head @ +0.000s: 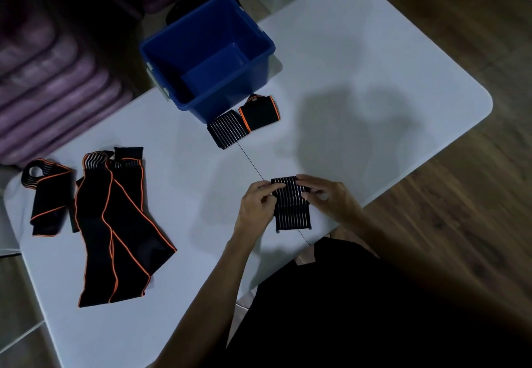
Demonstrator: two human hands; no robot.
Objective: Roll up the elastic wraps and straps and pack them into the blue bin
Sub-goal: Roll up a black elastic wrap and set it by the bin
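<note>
Your left hand (257,198) and right hand (328,195) pinch the rolled far end of the striped wrap (290,203) from either side — its flat tail lies on the white table (359,59) toward you; beyond your grip, two rolled wraps (244,121) sit against the blue bin (207,51); far left — unrolled orange-edged straps (115,223).

Head view, steeply down, close.
</note>
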